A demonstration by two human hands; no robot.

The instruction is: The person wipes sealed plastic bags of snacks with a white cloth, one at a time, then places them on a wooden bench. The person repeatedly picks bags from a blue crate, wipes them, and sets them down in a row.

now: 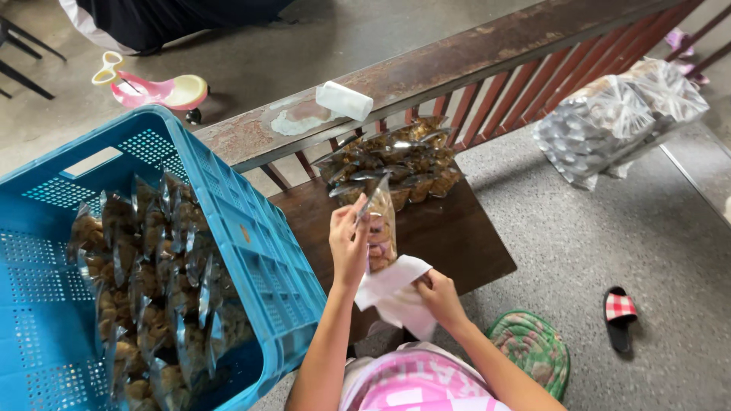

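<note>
- Evenly lit by soft daylight; bright, no harsh shadows.
- Glare on the shiny bags (620, 122) at upper right.
- Sharp at centre, slightly stretched toward the frame edges.
- Faint shade under the blue crate (251, 236).

Both hands (349, 243) (440, 295) raised, fingers pinched

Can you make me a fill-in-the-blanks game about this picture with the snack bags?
1. The left hand holds up a clear snack bag over the ____ table.
2. The right hand holds a ____ cloth.
3. The crate full of bags is ____.

Missing words: wooden, white, blue
</note>
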